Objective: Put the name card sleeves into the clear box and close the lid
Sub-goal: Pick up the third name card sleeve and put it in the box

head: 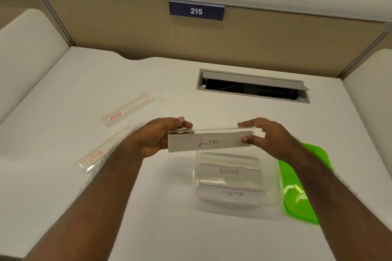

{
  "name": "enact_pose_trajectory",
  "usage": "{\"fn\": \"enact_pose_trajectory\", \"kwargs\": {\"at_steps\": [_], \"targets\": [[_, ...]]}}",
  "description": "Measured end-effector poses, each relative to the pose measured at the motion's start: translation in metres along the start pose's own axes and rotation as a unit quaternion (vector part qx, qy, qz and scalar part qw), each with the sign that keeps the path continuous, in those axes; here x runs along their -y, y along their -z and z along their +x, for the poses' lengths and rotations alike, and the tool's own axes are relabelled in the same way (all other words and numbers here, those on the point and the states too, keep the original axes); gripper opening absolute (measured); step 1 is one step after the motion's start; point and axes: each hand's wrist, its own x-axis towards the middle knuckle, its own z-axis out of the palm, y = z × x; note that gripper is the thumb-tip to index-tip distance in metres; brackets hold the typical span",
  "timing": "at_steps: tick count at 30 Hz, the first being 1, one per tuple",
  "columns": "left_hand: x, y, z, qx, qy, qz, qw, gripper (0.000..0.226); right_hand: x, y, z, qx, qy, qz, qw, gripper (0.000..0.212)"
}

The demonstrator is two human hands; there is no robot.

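Both hands hold a name card sleeve marked "LION" (209,141) level above the far end of the clear box (196,178). My left hand (161,135) pinches its left end and my right hand (267,136) pinches its right end. Inside the box lie two sleeves, one reading "ALPHA" (229,171) and one reading "SIGMA" (232,193). The green lid (297,193) lies on the desk just right of the box, partly under my right forearm. Two more sleeves with red-printed inserts rest on the desk to the left, a far one (128,109) and a near one (99,152).
A white desk (63,197) is enclosed by beige partition walls, with a blue "215" sign (196,11) on the back wall. An open cable hatch (252,86) is set into the desk beyond the box.
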Motion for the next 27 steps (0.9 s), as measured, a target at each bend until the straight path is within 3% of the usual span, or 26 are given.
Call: {"fn": "enact_pose_trajectory", "kwargs": {"at_steps": [5,9,14,18,21,27], "targets": [[0.009,-0.002,-0.002,0.028,-0.056,0.072,0.995,0.055,-0.018,0.017,-0.028,-0.033,-0.027,-0.004,0.999,0.043],[0.013,-0.022,-0.004,0.005,-0.101,0.245,0.964,0.031,-0.029,0.026,-0.052,-0.043,-0.045,-0.003,0.998,0.038],[0.025,-0.048,0.003,-0.056,-0.139,0.385,0.911,0.031,-0.043,0.029,-0.072,-0.046,-0.074,-0.024,0.996,0.023],[0.040,-0.056,0.012,-0.067,-0.155,0.462,0.870,0.032,-0.058,0.019,-0.080,-0.045,-0.117,-0.078,0.989,0.031],[0.049,-0.065,0.012,-0.070,-0.141,0.569,0.807,0.035,-0.061,0.008,-0.087,-0.045,-0.106,-0.171,0.979,0.039],[0.067,-0.095,0.004,-0.083,-0.117,0.766,0.627,0.037,-0.064,-0.017,-0.098,-0.011,-0.045,-0.351,0.935,0.041]]}}
